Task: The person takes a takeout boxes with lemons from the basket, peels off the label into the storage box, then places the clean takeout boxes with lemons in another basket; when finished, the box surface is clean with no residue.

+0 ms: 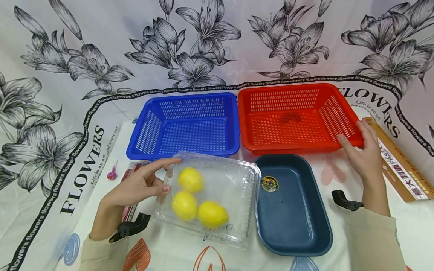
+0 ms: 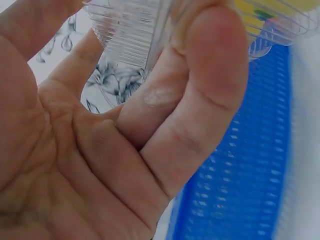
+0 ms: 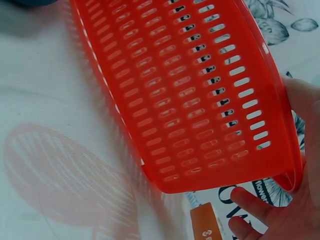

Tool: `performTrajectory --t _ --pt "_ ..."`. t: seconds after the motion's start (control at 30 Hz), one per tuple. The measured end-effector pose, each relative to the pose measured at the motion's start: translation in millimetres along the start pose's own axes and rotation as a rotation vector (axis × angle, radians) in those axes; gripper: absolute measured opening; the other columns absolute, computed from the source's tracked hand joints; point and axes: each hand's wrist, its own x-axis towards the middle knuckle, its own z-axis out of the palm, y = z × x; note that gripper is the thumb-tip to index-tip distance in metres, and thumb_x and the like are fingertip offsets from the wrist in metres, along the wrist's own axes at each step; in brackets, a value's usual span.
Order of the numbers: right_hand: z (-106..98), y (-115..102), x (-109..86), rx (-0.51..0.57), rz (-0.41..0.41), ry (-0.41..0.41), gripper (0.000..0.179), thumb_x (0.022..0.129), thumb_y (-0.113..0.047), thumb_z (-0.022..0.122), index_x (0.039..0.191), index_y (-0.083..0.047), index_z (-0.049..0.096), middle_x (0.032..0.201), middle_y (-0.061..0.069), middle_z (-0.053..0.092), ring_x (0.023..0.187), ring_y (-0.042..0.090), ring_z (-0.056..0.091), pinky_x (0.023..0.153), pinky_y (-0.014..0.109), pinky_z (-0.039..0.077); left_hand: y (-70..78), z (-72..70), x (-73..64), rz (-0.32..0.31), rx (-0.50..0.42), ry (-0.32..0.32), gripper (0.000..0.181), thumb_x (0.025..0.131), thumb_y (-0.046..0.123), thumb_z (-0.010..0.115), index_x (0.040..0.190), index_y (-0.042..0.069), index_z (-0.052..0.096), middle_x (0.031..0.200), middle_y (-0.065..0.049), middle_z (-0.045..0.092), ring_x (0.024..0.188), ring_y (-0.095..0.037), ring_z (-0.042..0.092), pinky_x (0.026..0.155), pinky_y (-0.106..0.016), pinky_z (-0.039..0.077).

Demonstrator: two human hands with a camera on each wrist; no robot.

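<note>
My left hand (image 1: 137,185) pinches the left edge of a clear plastic box (image 1: 235,192), its thumb and fingers at the rim. Three yellow lemons (image 1: 190,180) show through the plastic. The box is in front of a blue basket (image 1: 194,137) and overlaps its near rim. At the right, my right hand (image 1: 367,156) grips the front right corner of a red basket (image 1: 281,133), thumb over the rim; the right wrist view shows that basket's slotted wall (image 3: 185,95) close up. In the left wrist view, the curled fingers (image 2: 165,120) partly hide the box.
A dark blue tray (image 1: 288,210) with a gold sticker stands right of the clear box. A brown pasta carton (image 1: 400,162) lies at the far right. Partly under the left forearm is a red package (image 1: 128,212). A pink lollipop-like item (image 1: 112,174) lies left.
</note>
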Motion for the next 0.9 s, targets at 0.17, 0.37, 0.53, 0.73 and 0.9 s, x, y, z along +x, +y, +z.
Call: performTrajectory --t 0.17,0.37,0.53,0.73,0.9 --pt "0 1 1.0 0.0 -0.011 0.0 0.073 0.099 -0.04 0.057 0.163 -0.026 0.024 0.171 -0.013 0.014 0.159 0.019 0.014 0.127 0.029 0.023 19.3 -11.1 17.4 0.011 0.026 -0.023 0.074 0.097 -0.005 0.061 0.161 0.014 0.029 0.144 -0.013 0.035 0.056 -0.023 0.067 0.051 -0.03 0.05" --pt "-1 3 1.0 0.007 -0.022 -0.001 0.073 0.099 -0.04 0.057 0.163 -0.025 0.026 0.171 -0.012 0.015 0.159 0.02 0.015 0.126 0.029 0.025 43.8 -20.1 47.8 0.061 0.006 -0.022 0.075 0.096 -0.008 0.06 0.161 0.013 0.029 0.132 -0.018 0.037 0.056 -0.025 0.065 0.055 -0.03 0.056" --pt "-4 7 0.1 0.008 -0.017 -0.003 0.073 0.099 -0.041 0.057 0.163 -0.025 0.025 0.171 -0.013 0.014 0.159 0.02 0.014 0.127 0.03 0.023 59.7 -19.9 82.0 0.078 0.025 0.008 0.074 0.096 -0.004 0.061 0.161 0.016 0.03 0.125 -0.015 0.039 0.055 -0.03 0.068 0.054 -0.029 0.055" --pt "-6 8 -0.5 0.013 -0.023 -0.011 0.073 0.099 -0.04 0.057 0.163 -0.024 0.024 0.172 -0.011 0.012 0.159 0.024 0.015 0.128 0.032 0.022 73.2 -18.5 121.0 0.068 0.045 0.043 0.071 0.099 0.003 0.062 0.16 0.024 0.032 0.125 -0.015 0.041 0.058 -0.033 0.071 0.07 -0.038 0.063" --pt "-3 5 1.4 0.029 -0.049 -0.019 0.074 0.1 -0.04 0.057 0.163 -0.022 0.025 0.172 -0.007 0.014 0.159 0.027 0.016 0.129 0.045 0.02 83.2 -16.3 144.9 0.044 0.084 0.141 0.071 0.098 0.007 0.065 0.158 0.03 0.036 0.137 -0.012 0.042 0.058 -0.031 0.069 0.071 -0.038 0.063"
